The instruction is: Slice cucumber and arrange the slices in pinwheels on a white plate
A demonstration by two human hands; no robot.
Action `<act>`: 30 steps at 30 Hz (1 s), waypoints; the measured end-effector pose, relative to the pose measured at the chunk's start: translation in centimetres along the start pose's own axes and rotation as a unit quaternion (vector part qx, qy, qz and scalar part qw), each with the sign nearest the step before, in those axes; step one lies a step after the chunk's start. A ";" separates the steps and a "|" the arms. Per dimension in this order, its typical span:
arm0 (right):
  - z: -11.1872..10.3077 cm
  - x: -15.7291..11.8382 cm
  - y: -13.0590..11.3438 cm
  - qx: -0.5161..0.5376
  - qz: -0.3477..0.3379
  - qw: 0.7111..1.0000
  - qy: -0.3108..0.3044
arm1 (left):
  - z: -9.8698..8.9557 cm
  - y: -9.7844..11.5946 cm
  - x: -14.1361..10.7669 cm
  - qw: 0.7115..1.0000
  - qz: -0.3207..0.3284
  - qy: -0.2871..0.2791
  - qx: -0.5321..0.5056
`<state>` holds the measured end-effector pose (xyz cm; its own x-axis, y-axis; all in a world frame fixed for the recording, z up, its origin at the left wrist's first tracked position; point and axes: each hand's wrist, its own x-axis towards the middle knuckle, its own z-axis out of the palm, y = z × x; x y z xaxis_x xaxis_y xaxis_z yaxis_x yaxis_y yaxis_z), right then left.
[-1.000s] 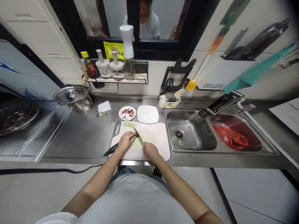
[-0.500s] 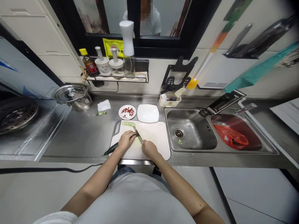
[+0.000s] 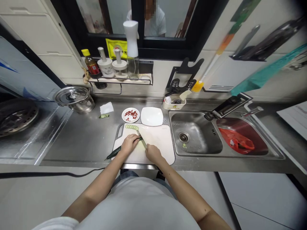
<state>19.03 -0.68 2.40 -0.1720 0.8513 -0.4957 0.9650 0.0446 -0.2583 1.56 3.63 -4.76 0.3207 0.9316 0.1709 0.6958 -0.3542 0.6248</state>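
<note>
On the white cutting board [image 3: 160, 143] lies a dark green cucumber [image 3: 113, 153], its middle covered by my left hand [image 3: 129, 144]. The fingers of that hand are curled over it close to the cut end. My right hand [image 3: 153, 154] is wrapped round the handle of a knife [image 3: 142, 138], whose blade stands against the cucumber's end. A row of pale green cucumber slices [image 3: 131, 127] lies at the board's far left. Just behind the board are a small plate of chopped red pieces [image 3: 130, 120] and a white square dish [image 3: 152, 116].
To the right is a sink [image 3: 196, 134] with green scraps by its drain; a red plastic bag [image 3: 237, 140] lies in the second basin. A lidded steel pot [image 3: 74, 98] stands at the back left, near a white tissue [image 3: 106, 108]. Bottles and jars fill a wall rack [image 3: 121, 80].
The view has shifted very slightly. Both hands, the knife and the cucumber stay in nearly the same place.
</note>
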 end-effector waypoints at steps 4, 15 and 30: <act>0.3 -0.5 0.4 -0.002 0.010 1.000 -0.010 | -0.1 0.1 0.0 1.000 0.000 0.001 -0.007; 0.5 0.1 0.4 0.001 0.002 1.000 -0.009 | 0.0 0.1 0.1 1.000 0.002 0.002 -0.004; 1.6 0.2 0.2 0.001 0.021 1.000 -0.005 | 0.0 -0.1 0.1 1.000 -0.006 0.004 -0.008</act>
<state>18.90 -1.29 0.93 -0.1335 0.8474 -0.5140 0.9712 0.0085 -0.2382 1.54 3.77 -4.77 0.3074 0.9365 0.1689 0.6893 -0.3416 0.6389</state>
